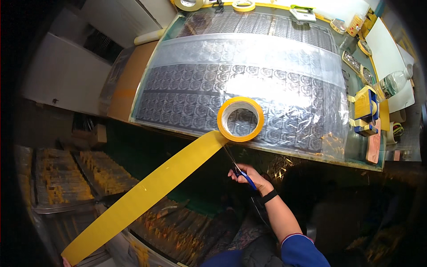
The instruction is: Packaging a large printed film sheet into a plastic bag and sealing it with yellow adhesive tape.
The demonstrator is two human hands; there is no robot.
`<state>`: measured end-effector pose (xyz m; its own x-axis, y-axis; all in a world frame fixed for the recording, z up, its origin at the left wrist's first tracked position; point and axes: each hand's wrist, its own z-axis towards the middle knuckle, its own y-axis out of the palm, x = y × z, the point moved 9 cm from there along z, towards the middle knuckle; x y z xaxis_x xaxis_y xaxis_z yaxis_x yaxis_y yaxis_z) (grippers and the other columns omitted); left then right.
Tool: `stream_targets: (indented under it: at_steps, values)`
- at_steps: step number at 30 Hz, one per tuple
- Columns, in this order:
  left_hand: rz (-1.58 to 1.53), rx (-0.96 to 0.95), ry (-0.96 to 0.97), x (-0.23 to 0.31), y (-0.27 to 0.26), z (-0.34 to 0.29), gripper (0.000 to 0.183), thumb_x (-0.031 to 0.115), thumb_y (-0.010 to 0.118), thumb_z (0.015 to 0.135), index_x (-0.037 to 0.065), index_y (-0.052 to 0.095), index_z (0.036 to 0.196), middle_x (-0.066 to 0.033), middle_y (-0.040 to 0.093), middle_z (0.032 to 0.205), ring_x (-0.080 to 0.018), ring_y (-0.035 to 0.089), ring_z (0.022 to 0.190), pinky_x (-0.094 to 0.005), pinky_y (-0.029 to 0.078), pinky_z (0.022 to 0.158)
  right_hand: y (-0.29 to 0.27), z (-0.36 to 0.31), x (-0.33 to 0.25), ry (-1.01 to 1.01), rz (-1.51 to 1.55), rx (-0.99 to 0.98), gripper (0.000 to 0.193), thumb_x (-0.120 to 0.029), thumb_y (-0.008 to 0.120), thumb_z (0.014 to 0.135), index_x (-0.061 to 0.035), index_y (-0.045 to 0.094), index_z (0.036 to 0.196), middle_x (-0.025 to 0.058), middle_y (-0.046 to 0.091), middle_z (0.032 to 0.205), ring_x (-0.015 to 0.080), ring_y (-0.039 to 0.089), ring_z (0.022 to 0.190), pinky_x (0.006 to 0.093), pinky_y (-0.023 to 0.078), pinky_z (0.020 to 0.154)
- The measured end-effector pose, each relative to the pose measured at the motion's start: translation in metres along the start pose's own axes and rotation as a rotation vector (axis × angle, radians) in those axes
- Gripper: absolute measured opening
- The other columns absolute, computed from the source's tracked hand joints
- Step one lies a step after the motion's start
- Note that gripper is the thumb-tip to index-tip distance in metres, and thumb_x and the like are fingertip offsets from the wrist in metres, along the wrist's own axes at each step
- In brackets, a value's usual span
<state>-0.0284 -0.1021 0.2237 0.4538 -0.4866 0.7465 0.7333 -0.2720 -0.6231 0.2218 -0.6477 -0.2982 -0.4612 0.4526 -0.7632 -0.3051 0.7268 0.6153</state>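
A wide roll of yellow tape (pixel 259 127) rests near the front edge of the glass-topped table, on a film-covered dark patterned sheet. From it a long yellow strip (pixel 147 191) stretches down to the lower left. Only a little of my left hand (pixel 66 263) shows there, its fingers pinching the strip's end. Just below the table edge, my right hand (pixel 257 173) grips scissors (pixel 250 182) with blue handles. The blades point up toward the strip close to the roll; whether they touch it, I cannot tell.
Along the table's right side stand a blue and yellow tape dispenser (pixel 365 104), a pink block (pixel 373 144) and a clear plastic bottle (pixel 392 84). More tape rolls (pixel 243 5) lie at the back. Trays of yellow-edged pieces (pixel 64 175) sit lower left.
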Motion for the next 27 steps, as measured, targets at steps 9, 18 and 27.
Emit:
stream_targets:
  at_steps: [9,18,27]
  values:
    - [-0.059,-0.013,-0.105,-0.022,0.019,-0.019,0.040,0.026,0.064,0.082,-0.005,0.057,0.106,-0.0118,0.060,0.098,-0.0213,0.055,0.083,-0.0303,0.042,0.070,-0.005,0.006,-0.004,0.006,-0.110,0.069,0.047,-0.046,0.073,0.066,-0.0073,0.064,0.090,-0.0004,0.058,0.083,0.0105,0.051,0.079,0.0247,0.040,0.076]
    - [-0.087,0.020,-0.099,-0.039,0.012,-0.015,0.035,0.022,0.067,0.080,-0.004,0.059,0.102,-0.0102,0.060,0.092,-0.0189,0.054,0.076,-0.0282,0.042,0.064,-0.008,0.005,-0.007,0.013,-0.146,0.123,0.044,-0.042,0.075,0.064,-0.0065,0.065,0.088,-0.0004,0.059,0.079,0.0096,0.053,0.075,0.0241,0.042,0.073]
    - [-0.120,0.038,-0.066,-0.048,0.006,-0.008,0.032,0.021,0.067,0.080,-0.003,0.060,0.100,-0.0084,0.059,0.083,-0.0157,0.050,0.062,-0.0258,0.038,0.055,-0.013,0.004,-0.010,-0.019,-0.192,0.157,0.042,-0.041,0.076,0.063,-0.0058,0.066,0.084,0.0007,0.061,0.078,0.0102,0.054,0.074,0.0242,0.042,0.071]
